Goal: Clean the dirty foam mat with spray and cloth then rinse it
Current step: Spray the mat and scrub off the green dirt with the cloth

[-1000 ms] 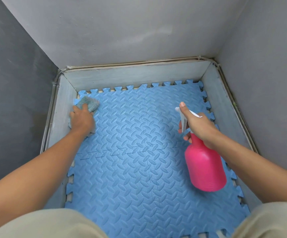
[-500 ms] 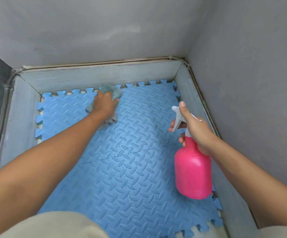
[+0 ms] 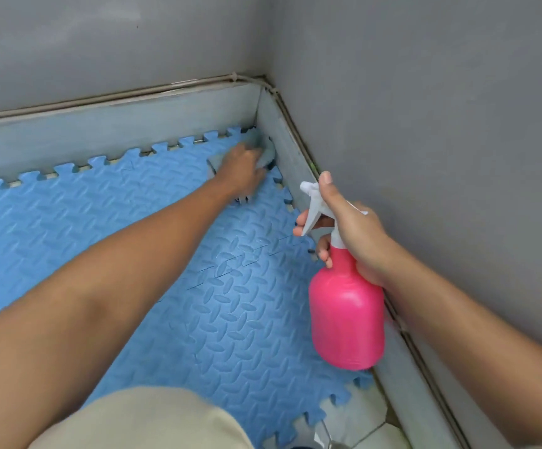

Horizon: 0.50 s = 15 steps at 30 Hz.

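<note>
The right hand, the nearer of the two, grips a pink spray bottle by its neck. The thumb lies along the top of the white trigger head and the fingers curl round the trigger and neck. The bottle is held upright in the air above the right edge of the mat, with its nozzle pointing left and away.

The left hand reaches across to the far right corner of the mat and lies palm down on a grey-blue cloth, pressing it onto the foam. Motion blur hides the fingers, so I cannot tell whether they lie flat or curl into the cloth.

Nearest the camera, at the bottom, is a knee in beige fabric. Just to its right is a patch of pale floor tile.

The blue foam mat lies flat on the floor and fills most of the view. It is made of interlocking pieces with a raised leaf-like pattern, toothed edges and faint seams. Its far and right edges run just beside a low grey skirting. A thin cable runs along the top of the skirting. Above it, plain grey walls meet in a corner.
</note>
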Tool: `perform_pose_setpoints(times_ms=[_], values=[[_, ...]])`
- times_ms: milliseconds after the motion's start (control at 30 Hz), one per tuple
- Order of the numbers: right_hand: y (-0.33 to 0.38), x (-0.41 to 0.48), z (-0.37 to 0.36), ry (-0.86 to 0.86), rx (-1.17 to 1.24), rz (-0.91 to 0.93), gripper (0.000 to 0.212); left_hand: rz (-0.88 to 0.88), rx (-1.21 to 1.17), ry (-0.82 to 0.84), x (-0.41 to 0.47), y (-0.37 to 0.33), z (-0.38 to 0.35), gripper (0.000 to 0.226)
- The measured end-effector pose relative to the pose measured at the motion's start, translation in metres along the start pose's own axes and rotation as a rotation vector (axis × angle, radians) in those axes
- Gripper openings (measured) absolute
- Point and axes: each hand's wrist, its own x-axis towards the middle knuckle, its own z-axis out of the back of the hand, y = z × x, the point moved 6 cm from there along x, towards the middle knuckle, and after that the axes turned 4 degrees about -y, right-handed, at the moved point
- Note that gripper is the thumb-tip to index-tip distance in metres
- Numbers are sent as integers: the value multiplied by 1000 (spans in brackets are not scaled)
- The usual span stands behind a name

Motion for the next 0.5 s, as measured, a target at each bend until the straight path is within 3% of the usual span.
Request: perform_pose_setpoints(times_ms=[167, 267, 367, 500], values=[[15, 9, 3, -40, 154, 22, 46, -260, 22, 75, -60, -28, -17, 49], [27, 16, -5, -40, 156, 48, 49, -513, -27, 181, -129, -53, -31, 26], [34, 21, -9, -14, 119, 44, 54, -773, -86, 379, -206, -81, -62, 19], [39, 24, -10, 37, 113, 51, 54, -819, -73, 312, -208, -71, -61, 14]])
